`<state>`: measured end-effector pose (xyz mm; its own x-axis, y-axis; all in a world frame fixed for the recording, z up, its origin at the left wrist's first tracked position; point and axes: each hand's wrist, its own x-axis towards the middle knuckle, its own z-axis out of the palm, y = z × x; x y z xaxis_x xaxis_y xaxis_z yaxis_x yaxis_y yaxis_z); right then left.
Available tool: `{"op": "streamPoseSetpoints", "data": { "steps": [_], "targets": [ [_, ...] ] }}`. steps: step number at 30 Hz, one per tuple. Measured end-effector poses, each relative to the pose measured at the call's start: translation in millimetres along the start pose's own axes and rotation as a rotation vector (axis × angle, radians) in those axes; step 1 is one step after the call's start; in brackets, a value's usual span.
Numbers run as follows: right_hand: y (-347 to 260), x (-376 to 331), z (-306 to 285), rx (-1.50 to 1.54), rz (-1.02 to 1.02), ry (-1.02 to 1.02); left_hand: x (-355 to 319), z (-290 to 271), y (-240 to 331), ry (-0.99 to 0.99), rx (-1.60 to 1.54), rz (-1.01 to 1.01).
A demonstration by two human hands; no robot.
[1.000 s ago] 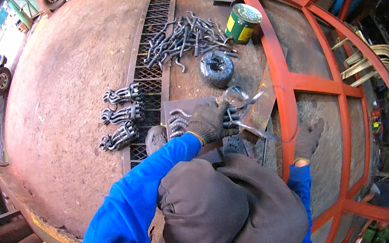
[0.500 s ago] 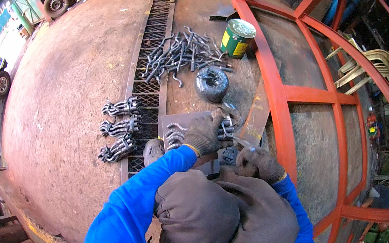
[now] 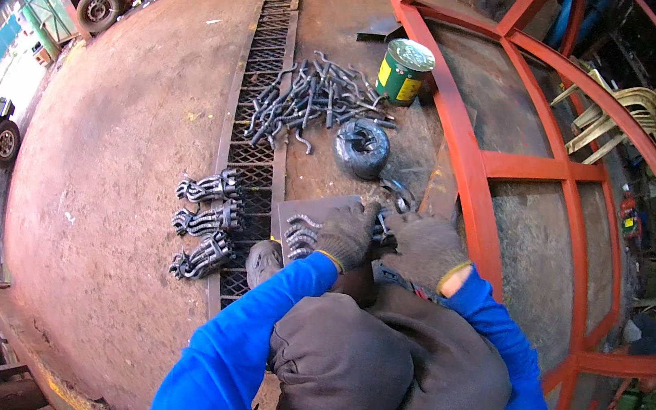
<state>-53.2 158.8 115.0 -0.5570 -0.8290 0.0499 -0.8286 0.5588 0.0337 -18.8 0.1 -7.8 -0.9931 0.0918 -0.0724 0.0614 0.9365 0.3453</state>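
My left hand (image 3: 346, 233), in a grey knit glove, is closed over a row of bent ribbed steel rods (image 3: 301, 233) lying on a flat plate (image 3: 288, 207). The wavy rod ends stick out on its left, and straight ends show on its right. Close beside it, my right hand (image 3: 425, 251), in a matching glove, has its fingers curled in at those straight ends. What it grips is hidden. Just beyond the hands sit a curved shiny metal piece (image 3: 400, 195) and a dark, shiny ring-shaped roll (image 3: 361, 148).
A loose pile of bent rods (image 3: 312, 98) lies farther off, beside a green-and-yellow can (image 3: 405, 71). Three rod bundles (image 3: 207, 219) lie left, partly over a floor grate (image 3: 254, 171). An orange-red metal frame (image 3: 483, 199) stands right. Stacked plastic chairs (image 3: 630, 111) are beyond it.
My right hand has moved left and away from me, up to the rods beside my left hand. The left hand stays on the rods. The view has shifted slightly.
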Motion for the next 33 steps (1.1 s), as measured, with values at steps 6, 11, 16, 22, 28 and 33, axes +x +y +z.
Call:
{"op": "streamPoseSetpoints", "data": {
  "steps": [6,11,16,22,28,33],
  "targets": [
    [-1,2,27,0.084,0.116,-0.095,-2,-1,-1,-0.003,-0.068,-0.033],
    [-3,-6,34,0.159,0.167,-0.024,-8,-15,1,0.003,-0.118,-0.005],
    [-5,12,28,0.183,0.134,0.077,-6,-7,-3,0.005,-0.134,0.003],
    [11,38,27,0.303,0.205,-0.111,-3,12,-5,0.066,0.004,0.009],
    [35,83,51,0.377,0.315,-0.307,-1,23,-8,0.121,0.024,0.005],
    [51,93,40,0.36,0.38,-0.433,0,-4,1,0.008,-0.068,0.029]
  ]
}}
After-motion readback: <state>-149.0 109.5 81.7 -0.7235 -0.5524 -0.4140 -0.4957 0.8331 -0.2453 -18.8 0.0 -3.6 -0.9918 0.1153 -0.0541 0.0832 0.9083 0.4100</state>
